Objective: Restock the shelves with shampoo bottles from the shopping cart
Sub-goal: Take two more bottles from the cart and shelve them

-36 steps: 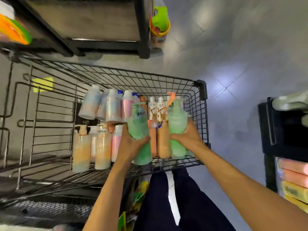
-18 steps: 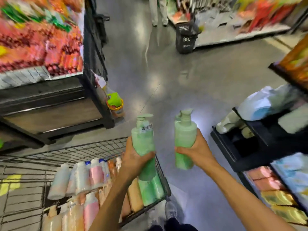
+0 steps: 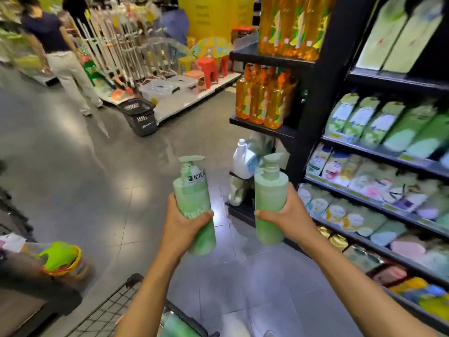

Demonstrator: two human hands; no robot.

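I hold two green pump shampoo bottles upright in front of me. My left hand (image 3: 181, 226) is wrapped around the lower half of the left green bottle (image 3: 193, 190), whose label with white characters faces me. My right hand (image 3: 288, 218) grips the plain right green bottle (image 3: 269, 190) from the right side. Both bottles are above the floor, just left of the dark shelving unit (image 3: 313, 98). Only a corner of the wire shopping cart (image 3: 114, 310) shows at the bottom edge, with a green bottle top inside it.
The shelves (image 3: 379, 156) on the right hold green and pastel refill pouches; the end rack carries orange bottles (image 3: 263, 98) and a white jug (image 3: 244, 156) low down. A person (image 3: 58, 49) stands far left near a black basket (image 3: 139, 115). A green-and-yellow container (image 3: 60, 257) sits at lower left.
Both hands lifted the two green bottles out of the cart. My view swung up and to the right, from the cart to the aisle and the shelves on the right.
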